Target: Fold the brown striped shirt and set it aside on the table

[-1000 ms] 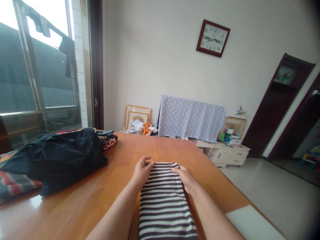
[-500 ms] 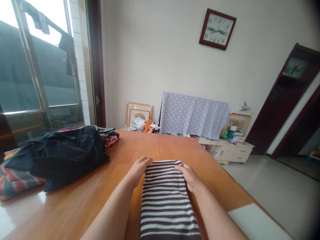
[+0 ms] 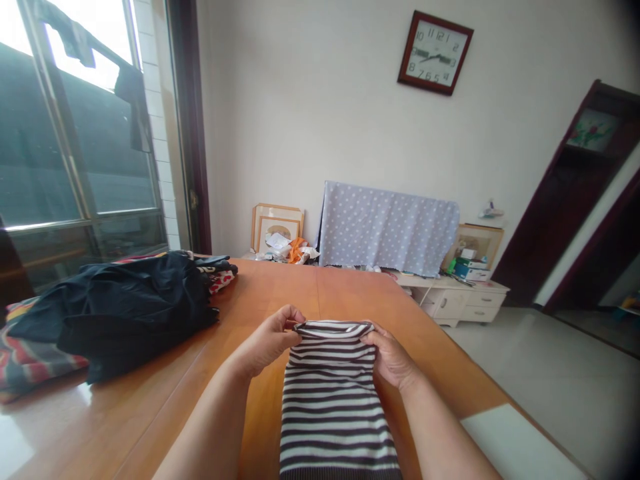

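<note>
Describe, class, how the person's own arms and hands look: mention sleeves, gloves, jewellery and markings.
The left forearm and right forearm are bare, with no sleeve in view. The left hand and right hand wear no gloves, and no watch or bracelet shows. No ring shows on the fingers in view; some are hidden. No markings stand out.

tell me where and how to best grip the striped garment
Probably by its two far corners, one hand from each side: the striped garment lies long and narrow, its short far edge spanning between the left hand and right hand, which pinch those corners.
</note>
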A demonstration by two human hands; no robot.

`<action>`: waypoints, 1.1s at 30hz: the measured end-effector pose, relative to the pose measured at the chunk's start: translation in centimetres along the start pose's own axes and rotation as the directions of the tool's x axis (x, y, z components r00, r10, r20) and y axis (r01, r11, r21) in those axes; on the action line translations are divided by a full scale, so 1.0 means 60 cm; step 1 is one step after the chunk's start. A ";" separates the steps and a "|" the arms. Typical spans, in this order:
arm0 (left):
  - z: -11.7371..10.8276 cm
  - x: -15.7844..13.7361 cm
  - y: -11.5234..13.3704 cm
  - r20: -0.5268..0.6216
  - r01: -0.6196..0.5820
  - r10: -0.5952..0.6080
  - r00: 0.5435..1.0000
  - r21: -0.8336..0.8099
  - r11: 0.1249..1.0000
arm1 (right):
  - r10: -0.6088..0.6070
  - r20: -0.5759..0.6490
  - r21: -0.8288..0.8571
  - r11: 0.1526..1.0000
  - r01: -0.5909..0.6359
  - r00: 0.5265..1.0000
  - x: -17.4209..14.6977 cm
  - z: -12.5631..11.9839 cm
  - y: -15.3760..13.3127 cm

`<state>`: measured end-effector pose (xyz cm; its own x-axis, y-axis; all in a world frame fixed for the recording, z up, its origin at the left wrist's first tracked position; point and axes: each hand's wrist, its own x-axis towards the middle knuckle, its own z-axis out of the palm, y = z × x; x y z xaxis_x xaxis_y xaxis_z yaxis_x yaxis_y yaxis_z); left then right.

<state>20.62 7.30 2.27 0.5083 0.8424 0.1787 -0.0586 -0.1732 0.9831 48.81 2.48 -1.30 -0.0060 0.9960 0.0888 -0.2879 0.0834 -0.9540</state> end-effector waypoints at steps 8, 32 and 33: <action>-0.004 -0.008 0.000 0.003 -0.066 0.068 0.998 0.318 0.946 | 0.007 0.098 -0.121 0.993 0.005 0.995 -0.011 -0.004 -0.020; -0.016 -0.010 0.004 0.018 -0.019 0.015 1.000 0.200 0.980 | -0.006 0.096 -0.057 0.998 0.011 0.995 -0.006 -0.014 -0.011; -0.016 -0.009 0.003 0.018 -0.027 0.024 1.000 0.175 0.984 | -0.008 0.098 -0.042 0.999 0.012 0.995 -0.005 -0.015 -0.009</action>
<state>19.53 7.28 2.41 0.5221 0.8287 0.2018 0.0790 -0.2826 0.9560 49.81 2.14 -1.05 -0.0977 0.9874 0.1242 -0.2476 0.0968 -0.9640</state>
